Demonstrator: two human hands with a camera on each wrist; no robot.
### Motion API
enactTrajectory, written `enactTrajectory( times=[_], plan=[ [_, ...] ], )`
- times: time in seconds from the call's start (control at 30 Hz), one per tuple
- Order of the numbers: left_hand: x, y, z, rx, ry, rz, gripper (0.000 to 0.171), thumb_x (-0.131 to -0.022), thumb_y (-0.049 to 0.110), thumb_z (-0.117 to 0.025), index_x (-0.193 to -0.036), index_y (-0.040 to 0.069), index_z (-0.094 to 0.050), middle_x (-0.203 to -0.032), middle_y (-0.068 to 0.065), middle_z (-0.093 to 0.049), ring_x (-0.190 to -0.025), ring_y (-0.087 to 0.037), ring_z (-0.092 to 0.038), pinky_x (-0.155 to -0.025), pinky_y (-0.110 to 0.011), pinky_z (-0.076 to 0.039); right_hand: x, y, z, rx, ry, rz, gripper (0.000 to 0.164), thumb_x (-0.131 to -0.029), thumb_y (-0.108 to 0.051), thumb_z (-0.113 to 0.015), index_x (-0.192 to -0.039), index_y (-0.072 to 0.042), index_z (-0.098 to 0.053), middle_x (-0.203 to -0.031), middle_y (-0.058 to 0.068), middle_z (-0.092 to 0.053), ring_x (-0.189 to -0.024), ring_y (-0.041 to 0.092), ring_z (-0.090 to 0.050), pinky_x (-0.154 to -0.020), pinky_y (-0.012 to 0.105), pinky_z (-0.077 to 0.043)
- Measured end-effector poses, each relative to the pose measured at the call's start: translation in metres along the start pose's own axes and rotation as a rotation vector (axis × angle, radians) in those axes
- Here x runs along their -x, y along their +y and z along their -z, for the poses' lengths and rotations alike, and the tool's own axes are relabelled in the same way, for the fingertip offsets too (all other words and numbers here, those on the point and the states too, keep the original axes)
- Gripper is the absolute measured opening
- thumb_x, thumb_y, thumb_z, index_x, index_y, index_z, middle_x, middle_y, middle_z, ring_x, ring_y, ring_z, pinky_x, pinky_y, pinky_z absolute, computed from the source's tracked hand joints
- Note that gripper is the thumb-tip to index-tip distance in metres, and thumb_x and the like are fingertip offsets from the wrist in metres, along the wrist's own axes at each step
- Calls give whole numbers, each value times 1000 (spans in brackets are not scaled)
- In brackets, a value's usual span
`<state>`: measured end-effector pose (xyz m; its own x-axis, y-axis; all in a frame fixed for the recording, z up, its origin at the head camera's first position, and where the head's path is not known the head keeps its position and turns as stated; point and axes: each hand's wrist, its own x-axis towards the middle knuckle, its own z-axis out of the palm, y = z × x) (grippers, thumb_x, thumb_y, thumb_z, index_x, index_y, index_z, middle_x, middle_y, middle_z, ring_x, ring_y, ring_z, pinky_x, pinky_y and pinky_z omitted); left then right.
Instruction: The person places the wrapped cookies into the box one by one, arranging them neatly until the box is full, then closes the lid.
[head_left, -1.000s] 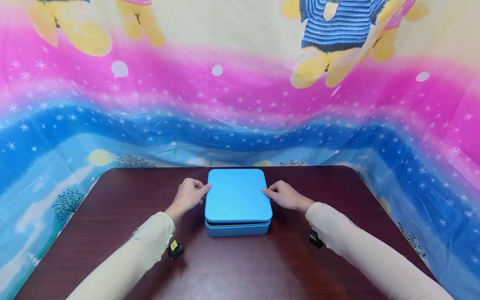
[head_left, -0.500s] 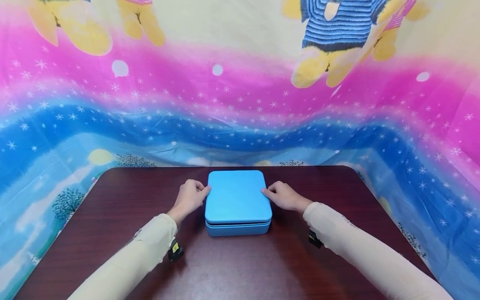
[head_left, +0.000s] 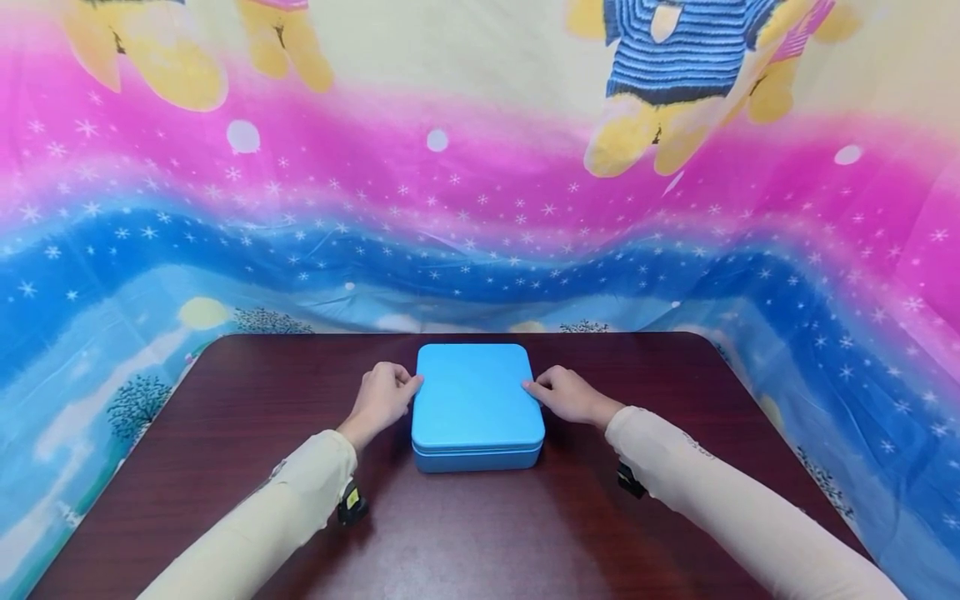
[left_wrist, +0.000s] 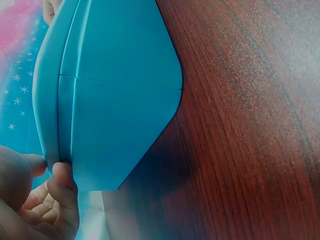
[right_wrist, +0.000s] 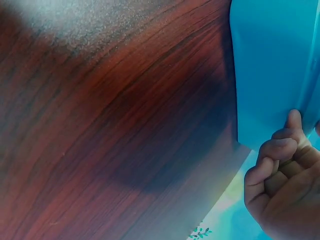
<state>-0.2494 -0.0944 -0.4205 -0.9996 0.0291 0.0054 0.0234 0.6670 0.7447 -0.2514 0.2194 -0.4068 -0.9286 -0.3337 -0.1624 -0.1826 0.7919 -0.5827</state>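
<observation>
A light blue square box (head_left: 478,461) sits on the dark wooden table, with its lid (head_left: 477,395) lying flat on top. My left hand (head_left: 380,396) pinches the lid's left edge between thumb and index finger. In the left wrist view, that thumb presses the lid's top side while a fingertip (left_wrist: 62,172) sits at its rim, over the seam. Across the box, my right hand (head_left: 572,393) pinches the lid's right edge, thumb on top. The right wrist view has a fingertip (right_wrist: 294,118) against the box's side near the seam, the other fingers curled.
The reddish-brown table (head_left: 480,542) extends on all sides of the box, its far edge close behind it. A printed curtain (head_left: 480,192) hangs behind and along both sides. A small black wrist camera (head_left: 351,503) hangs below the left sleeve.
The front of the lid has come down, and the dark gap between lid and box at the front has closed. Both hands have lowered slightly, still pinching the lid's edges.
</observation>
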Motion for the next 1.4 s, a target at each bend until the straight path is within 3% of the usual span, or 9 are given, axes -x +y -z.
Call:
enactTrajectory(
  times=[0.57,0.8,0.9,1.13,1.4],
  plan=[
    [0,1,3,104,-92,100,28,-101,29,-62,-93,3,-68,-70,-8,-66,-55,-15,-61,-54,-28,-53,-4,2,4,2,-53,12,52,-107,-34,-49,-58,-14,-46,-52,-5,-32,-50,12,-29,-57,29,-33],
    [-5,-2,4,174,-140,188,28,-100,28,-64,-94,1,-67,-79,-9,-64,-58,-15,-61,-53,-26,-54,-6,1,7,-27,-89,6,53,-107,-32,-49,-57,-17,-47,-51,-5,-36,-50,12,-33,-59,29,-35],
    [-5,-1,5,186,-142,195,27,-100,27,-64,-95,0,-67,-78,-9,-64,-57,-15,-61,-52,-26,-55,-6,0,8,-32,-96,4,52,-107,-32,-50,-58,-15,-51,-51,-5,-35,-52,13,-35,-60,29,-35],
    [-4,2,6,180,-149,196,26,-99,24,-65,-93,0,-66,-74,-8,-63,-56,-13,-60,-53,-27,-55,-5,-1,12,-67,-122,-22,53,-106,-33,-51,-71,4,-65,-51,-4,-34,-56,15,-36,-62,31,-36],
    [-3,3,6,183,-154,207,25,-99,24,-65,-89,1,-66,-73,-7,-62,-55,-13,-59,-53,-26,-55,-6,3,15,-132,-154,-82,52,-105,-36,-53,-80,7,-70,-54,-3,-42,-49,13,-35,-63,30,-41]
  ],
)
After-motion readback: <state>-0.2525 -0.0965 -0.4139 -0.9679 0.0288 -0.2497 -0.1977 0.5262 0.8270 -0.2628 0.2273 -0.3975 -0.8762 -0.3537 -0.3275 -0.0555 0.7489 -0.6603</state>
